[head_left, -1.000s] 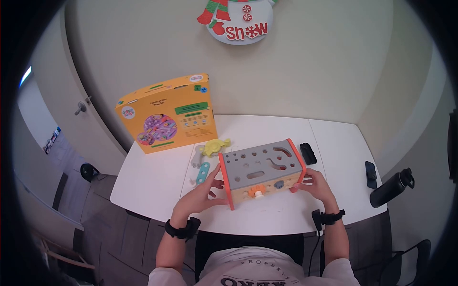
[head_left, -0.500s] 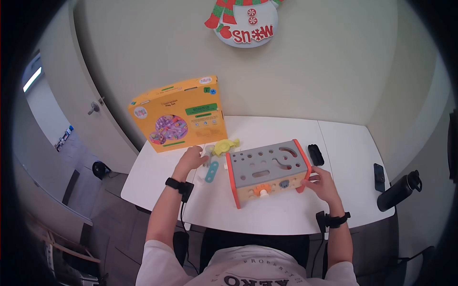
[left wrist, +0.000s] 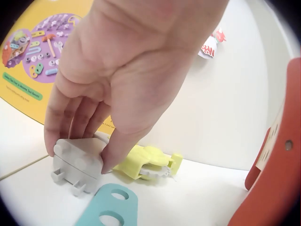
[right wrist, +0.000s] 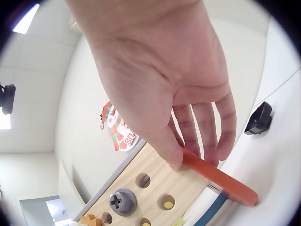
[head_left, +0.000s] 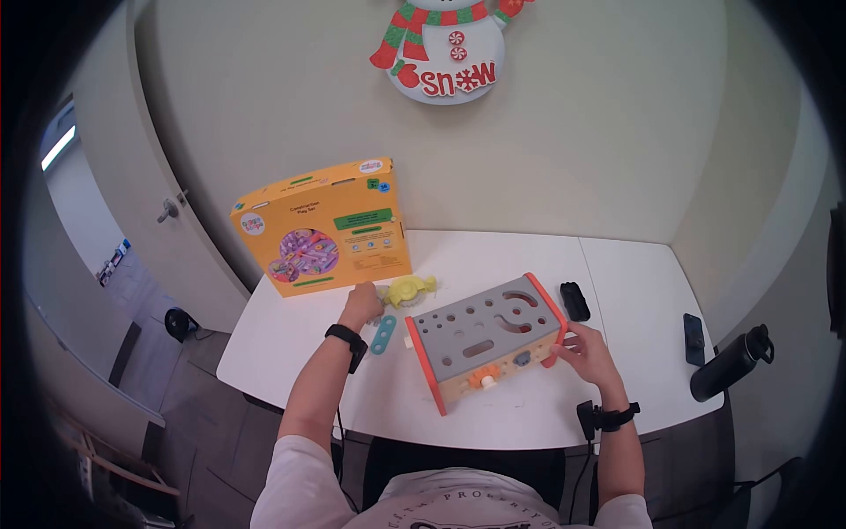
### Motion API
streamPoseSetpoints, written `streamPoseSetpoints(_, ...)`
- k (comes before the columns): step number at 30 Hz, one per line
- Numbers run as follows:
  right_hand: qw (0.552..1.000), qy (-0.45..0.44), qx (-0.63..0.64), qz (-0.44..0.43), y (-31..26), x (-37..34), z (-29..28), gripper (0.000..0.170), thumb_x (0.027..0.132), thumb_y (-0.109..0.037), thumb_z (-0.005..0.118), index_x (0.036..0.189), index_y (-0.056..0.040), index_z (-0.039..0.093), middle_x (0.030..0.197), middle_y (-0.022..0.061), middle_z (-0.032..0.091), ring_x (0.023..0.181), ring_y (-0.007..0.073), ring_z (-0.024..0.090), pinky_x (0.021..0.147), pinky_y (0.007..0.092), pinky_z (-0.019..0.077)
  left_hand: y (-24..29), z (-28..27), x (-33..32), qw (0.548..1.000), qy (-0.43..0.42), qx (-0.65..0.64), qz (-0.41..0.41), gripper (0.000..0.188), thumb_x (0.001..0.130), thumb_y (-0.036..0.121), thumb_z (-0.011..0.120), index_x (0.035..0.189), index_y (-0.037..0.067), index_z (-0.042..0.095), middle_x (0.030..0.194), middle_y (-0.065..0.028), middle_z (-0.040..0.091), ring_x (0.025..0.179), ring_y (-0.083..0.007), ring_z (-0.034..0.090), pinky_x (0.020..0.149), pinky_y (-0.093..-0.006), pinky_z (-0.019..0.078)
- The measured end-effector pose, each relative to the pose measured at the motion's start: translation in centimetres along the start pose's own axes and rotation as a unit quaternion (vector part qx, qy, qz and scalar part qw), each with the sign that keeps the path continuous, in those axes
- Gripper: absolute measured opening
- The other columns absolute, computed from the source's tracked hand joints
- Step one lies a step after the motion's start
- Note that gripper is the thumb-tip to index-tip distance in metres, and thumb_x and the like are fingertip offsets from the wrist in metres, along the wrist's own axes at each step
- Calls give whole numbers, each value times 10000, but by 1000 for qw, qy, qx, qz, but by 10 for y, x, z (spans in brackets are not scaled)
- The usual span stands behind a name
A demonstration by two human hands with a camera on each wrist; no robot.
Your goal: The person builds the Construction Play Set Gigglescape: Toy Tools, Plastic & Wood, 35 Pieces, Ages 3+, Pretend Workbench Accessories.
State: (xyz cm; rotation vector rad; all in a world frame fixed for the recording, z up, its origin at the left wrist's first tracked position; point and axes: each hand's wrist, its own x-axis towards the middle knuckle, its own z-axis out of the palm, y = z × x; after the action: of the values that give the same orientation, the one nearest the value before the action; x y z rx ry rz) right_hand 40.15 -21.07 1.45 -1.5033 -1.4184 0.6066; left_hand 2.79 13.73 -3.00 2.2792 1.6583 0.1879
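While the left hand [left wrist: 131, 66] pinches the light grey piece [left wrist: 77, 162] between thumb and fingers, the right hand [right wrist: 164, 70] grips the toy workbench [head_left: 489, 322] at its red end panel [right wrist: 221, 179], thumb on the wooden face and fingers round the outer side. The grey piece is on the left part of the table [head_left: 282, 370], in front of the yellow box [head_left: 357, 203], beside the yellow-green piece [head_left: 408, 290] and just behind the teal strip [head_left: 383, 335]. The workbench stands right of them, near the table's front edge.

A good pick-up here calls for even pressure on opposite sides of the grey piece, then a straight lift, since a sideways drag could knock its close neighbours. Light steadying with the right hand should be enough.
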Motion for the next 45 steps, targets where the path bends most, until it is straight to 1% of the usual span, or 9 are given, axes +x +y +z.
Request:
streamPoseSetpoints(4, 1000, -10, 13, 8, 2, 0, -2, 291, 947, -45, 753, 1202, 61, 664, 1045, 159, 744, 885, 226, 759, 814, 340, 627, -9, 4, 8, 999, 29, 33, 26, 535, 662, 241, 873, 1058, -79, 710, 1019, -280, 749, 916, -389, 760, 815, -430, 614)
streamPoseSetpoints(6, 999, -11, 27, 24, -1, -1, -3, 287, 947, -44, 755, 1200, 60, 665, 1047, 150, 743, 889, 220, 759, 804, 336, 624, 2, -21, 2, 999, 7, 29, 39, 542, 670, 245, 866, 1060, -93, 699, 1016, -274, 745, 900, -377, 759, 794, -416, 608)
streamPoseSetpoints(9, 998, -15, 45, 38, -5, -2, -3, 284, 948, -42, 757, 1199, 56, 668, 1056, 140, 742, 892, 217, 759, 799, 332, 621, 59, -90, -57, 996, -39, -73, 40, 347, 808, 154, 801, 1052, -67, 691, 1019, -220, 751, 945, -314, 762, 809, -364, 608)
streamPoseSetpoints(15, 998, -15, 41, 42, 2, -1, -3, 294, 949, -42, 755, 1214, 50, 665, 1084, 137, 740, 906, 223, 759, 808, 334, 618, 79, -87, -106, 864, 14, -442, 243, 446, 877, 12, 783, 1268, 23, 567, 1104, -93, 731, 1074, -176, 707, 896, -336, 599)
streamPoseSetpoints(21, 997, -14, 61, 33, 6, -1, -1, 306, 957, -40, 745, 1237, 48, 661, 1101, 133, 738, 918, 230, 760, 805, 334, 615, 99, -79, -149, 873, 6, -414, 259, 599, 902, -88, 712, 1417, 42, 434, 1234, -137, 681, 1215, -227, 672, 1005, -372, 597)
streamPoseSetpoints(24, 997, -15, 60, 36, 3, -2, -2, 308, 958, -40, 743, 1242, 47, 661, 1105, 132, 739, 919, 229, 760, 796, 334, 613, 101, -82, -151, 871, -17, -431, 234, 609, 912, -80, 705, 1444, 47, 435, 1172, -122, 686, 1238, -240, 668, 1017, -385, 596)
streamPoseSetpoints(39, 998, -18, 56, 29, 10, 1, -2, 310, 953, -36, 747, 1246, 32, 672, 1097, 119, 737, 926, 202, 743, 816, 336, 607, 102, -88, -159, 869, 31, -399, 292, 661, 896, -96, 695, 1492, 68, 460, 894, -31, 582, 965, -138, 679, 991, -333, 571)
streamPoseSetpoints(42, 997, -18, 62, 36, 9, -1, -3, 330, 955, -36, 751, 1271, 19, 672, 1107, 92, 729, 920, 182, 738, 793, 310, 594, 102, -90, -161, 879, -5, -408, 246, 678, 859, -73, 770, 1459, 75, 491, 1252, -83, 689, 1175, -175, 685, 1010, -322, 561)
streamPoseSetpoints(45, 996, -19, 75, 31, 9, -1, -2, 342, 958, -38, 752, 1288, 9, 673, 1116, 77, 724, 921, 171, 734, 787, 300, 589, 106, -88, -163, 870, 16, -407, 278, 664, 881, -79, 720, 1477, 67, 469, 852, -14, 567, 918, -104, 664, 929, -296, 564)
